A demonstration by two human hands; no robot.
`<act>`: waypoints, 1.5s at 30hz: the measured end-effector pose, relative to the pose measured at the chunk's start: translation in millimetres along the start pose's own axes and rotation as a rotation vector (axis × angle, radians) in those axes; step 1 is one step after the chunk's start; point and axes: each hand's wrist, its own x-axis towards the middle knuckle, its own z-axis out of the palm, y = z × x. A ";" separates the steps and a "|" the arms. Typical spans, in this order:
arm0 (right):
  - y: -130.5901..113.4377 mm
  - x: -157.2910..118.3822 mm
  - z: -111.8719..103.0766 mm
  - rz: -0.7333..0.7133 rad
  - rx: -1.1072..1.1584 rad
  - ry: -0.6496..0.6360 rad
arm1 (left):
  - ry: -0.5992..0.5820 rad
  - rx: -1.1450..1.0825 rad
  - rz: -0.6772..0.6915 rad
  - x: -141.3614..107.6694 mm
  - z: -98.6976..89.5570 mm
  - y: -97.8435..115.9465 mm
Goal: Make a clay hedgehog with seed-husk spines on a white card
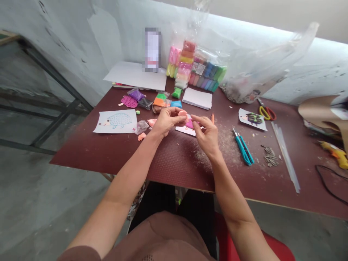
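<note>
Over the table, my left hand (168, 121) is closed in a pinch on a piece of peach-coloured modelling clay (183, 114). Just right of it, my right hand (206, 134) has its thumb and fingertips drawn together; whatever they hold is too small to make out. Below both hands lies a white card (187, 131) with a purple clay shape (194, 124) on it, partly covered by my fingers. A loose peach clay lump (141, 136) and an opened clear wrapper (141, 127) are left of my left hand.
A hedgehog drawing (116, 121) lies at left, with clay packets (136, 95) behind. Paper stacks (197, 98) and bagged clay (208, 74) stand by the wall. To the right are a teal cutter (243, 148), scissors (265, 110), glue sticks (285, 156) and a yellow glue gun (335, 152).
</note>
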 end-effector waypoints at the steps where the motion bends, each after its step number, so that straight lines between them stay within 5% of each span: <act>1: -0.3 -0.6 0.5 -0.011 -0.009 -0.010 | -0.004 0.005 -0.001 0.1 -0.1 -0.1; 24: -5.8 -3.0 2.6 0.010 -0.023 -0.091 | 0.008 0.010 -0.021 -0.8 3.0 1.5; 32: -0.8 -4.3 5.1 0.020 -0.029 0.049 | -0.025 -0.015 -0.002 -1.8 4.8 -1.2; 45: -0.2 -0.3 2.7 0.028 0.033 0.056 | -0.075 -0.025 -0.022 -3.4 5.2 -1.7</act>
